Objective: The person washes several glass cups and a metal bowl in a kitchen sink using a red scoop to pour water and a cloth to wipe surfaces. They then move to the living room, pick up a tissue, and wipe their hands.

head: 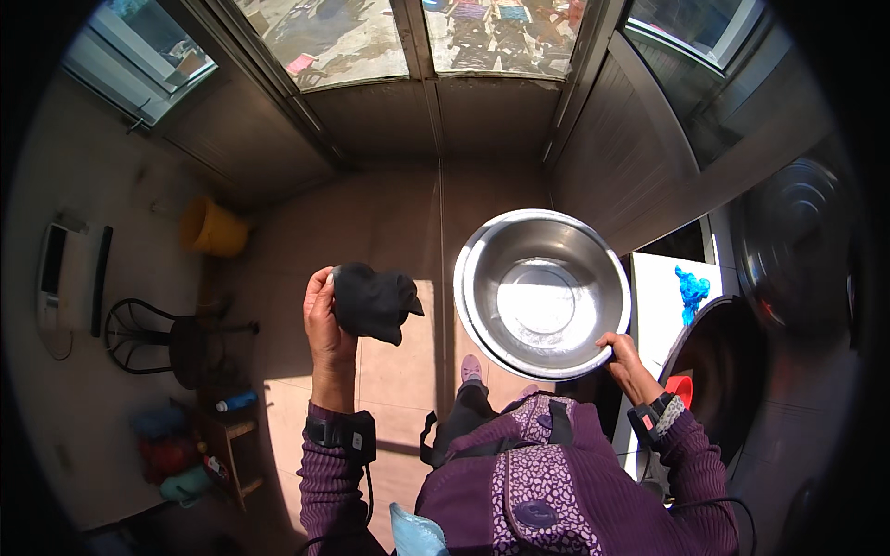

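Raised on the left side of the view, my left hand [325,313] grips a bunched black cloth [372,300], its folds hanging to the right. My right hand [626,361] holds the lower right rim of a round stainless steel basin [542,295]. The basin shows a doubled rim on its left, so another basin seems nested with it; it looks empty inside, with sunlight on its bottom. Both things are held in front of my body, apart from each other, over the tiled floor.
A white ledge [650,299] at the right bears a crumpled blue plastic piece [692,290]. Beside it stand a large dark round vessel [716,368] and a red object [680,390]. A yellow bucket [215,227], black metal chair [184,344] and wooden shelf [240,431] are left. Windowed panels stand ahead.
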{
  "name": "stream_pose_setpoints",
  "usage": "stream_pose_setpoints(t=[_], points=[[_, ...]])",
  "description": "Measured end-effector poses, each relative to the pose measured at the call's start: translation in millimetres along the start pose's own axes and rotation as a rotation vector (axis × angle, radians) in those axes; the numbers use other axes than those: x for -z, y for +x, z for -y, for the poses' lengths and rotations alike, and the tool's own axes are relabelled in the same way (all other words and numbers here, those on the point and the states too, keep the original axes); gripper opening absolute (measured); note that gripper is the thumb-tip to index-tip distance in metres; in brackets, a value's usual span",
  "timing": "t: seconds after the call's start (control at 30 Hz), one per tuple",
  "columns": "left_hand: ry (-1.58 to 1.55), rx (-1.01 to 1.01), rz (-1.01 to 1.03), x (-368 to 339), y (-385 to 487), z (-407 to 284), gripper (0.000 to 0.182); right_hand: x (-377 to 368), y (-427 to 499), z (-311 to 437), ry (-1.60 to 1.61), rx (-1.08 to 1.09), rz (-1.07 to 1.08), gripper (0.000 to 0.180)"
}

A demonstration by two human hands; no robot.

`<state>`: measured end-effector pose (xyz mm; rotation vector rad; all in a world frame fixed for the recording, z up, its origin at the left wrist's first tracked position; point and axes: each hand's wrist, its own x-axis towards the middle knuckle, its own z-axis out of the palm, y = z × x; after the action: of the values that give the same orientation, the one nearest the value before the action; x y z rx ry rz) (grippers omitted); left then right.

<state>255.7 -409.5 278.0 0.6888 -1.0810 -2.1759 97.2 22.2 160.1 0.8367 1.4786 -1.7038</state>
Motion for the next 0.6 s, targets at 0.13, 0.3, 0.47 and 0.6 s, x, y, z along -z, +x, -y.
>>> stream_pose_setpoints(t=[0.13, 0.3, 0.47, 0.6], points=[[-0.072, 0.028, 0.054, -24, 22, 1, 0.013, -18, -17, 3, -0.076, 0.007, -0.023, 0.026], [-0.162, 0.149, 0.183, -57, 39, 46, 0.015, -10, -37, -5, -0.031, 0.04, -0.081, 0.031], [-0.144, 0.373, 0.269, -107, 40, 100, 0.013, 19, -43, -20, 0.078, 0.073, -0.173, 0.032], [-0.127, 0.437, 0.338, -128, 39, 122, 0.012, 55, -49, -30, 0.128, 0.056, -0.263, 0.033]])
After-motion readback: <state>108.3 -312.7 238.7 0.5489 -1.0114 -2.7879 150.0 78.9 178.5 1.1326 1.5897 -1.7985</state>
